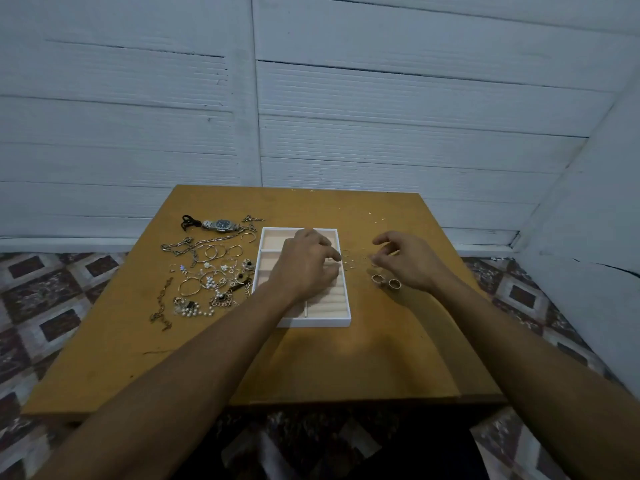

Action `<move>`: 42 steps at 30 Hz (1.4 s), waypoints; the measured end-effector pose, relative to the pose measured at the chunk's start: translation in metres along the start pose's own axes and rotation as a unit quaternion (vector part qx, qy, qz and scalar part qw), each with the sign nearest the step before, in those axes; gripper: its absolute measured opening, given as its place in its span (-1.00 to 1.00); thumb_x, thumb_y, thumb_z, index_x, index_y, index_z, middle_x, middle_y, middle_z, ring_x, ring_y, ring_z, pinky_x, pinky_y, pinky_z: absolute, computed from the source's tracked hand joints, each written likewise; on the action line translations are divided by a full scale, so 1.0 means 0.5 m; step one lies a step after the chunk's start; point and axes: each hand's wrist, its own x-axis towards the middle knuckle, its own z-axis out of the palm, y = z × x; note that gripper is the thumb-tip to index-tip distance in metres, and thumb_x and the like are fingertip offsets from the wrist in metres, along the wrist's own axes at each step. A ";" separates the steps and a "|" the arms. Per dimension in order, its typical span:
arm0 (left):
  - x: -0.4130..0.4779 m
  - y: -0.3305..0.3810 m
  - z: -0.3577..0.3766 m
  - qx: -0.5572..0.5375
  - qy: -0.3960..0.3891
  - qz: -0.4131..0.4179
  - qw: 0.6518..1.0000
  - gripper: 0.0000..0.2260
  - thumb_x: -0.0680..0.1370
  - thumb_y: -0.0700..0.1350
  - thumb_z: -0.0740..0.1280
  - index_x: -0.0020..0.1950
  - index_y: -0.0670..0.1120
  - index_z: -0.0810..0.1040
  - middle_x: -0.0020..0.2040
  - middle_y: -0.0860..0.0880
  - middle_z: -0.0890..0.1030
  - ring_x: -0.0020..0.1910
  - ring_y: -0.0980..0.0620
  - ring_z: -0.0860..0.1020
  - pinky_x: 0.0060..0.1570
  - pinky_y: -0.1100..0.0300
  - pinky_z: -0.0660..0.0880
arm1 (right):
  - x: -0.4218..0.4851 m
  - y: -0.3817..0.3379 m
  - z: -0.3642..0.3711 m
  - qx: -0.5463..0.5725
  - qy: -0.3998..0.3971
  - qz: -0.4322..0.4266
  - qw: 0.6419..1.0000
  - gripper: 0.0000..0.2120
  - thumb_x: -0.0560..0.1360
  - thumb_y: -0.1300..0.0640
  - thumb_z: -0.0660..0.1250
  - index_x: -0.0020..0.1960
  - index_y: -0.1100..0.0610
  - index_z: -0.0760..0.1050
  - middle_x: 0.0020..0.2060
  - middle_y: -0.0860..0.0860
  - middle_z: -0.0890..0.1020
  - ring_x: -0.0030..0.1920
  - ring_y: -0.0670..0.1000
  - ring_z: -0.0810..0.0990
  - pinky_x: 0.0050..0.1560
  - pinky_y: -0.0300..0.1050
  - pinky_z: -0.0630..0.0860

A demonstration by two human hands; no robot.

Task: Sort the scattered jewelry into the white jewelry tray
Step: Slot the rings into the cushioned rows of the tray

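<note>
Under left grip [304, 265] — tray [311, 322], rings [386, 281] rightward

Dim, cool light; soft focus; warped edges

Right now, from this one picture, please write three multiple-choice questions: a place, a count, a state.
1. Where is the wristwatch?
A) left of the white tray, near its far corner
B) inside it
C) right of it

2. How many chunky rings lie near the right hand?
A) five
B) two
C) none

3. The tray's visible compartments are:
A) lidded
B) full of chains
C) without jewelry

Key:
1. A: it lies beyond the far-left corner.
2. B: a pair shows.
3. C: no piece shows in them.
</note>
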 end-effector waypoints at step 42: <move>0.078 0.089 0.069 0.170 -0.151 -0.096 0.969 -0.65 0.53 -0.02 0.33 0.31 -0.04 0.50 0.56 -0.09 0.12 0.54 -0.25 -0.10 0.41 -0.24 0.04 | -0.046 0.081 -0.028 -0.033 -0.014 0.036 0.999 -0.78 0.55 0.15 0.29 0.18 0.05 0.55 -0.12 -0.08 0.62 -0.08 -0.10 0.57 -0.11 -0.23 0.47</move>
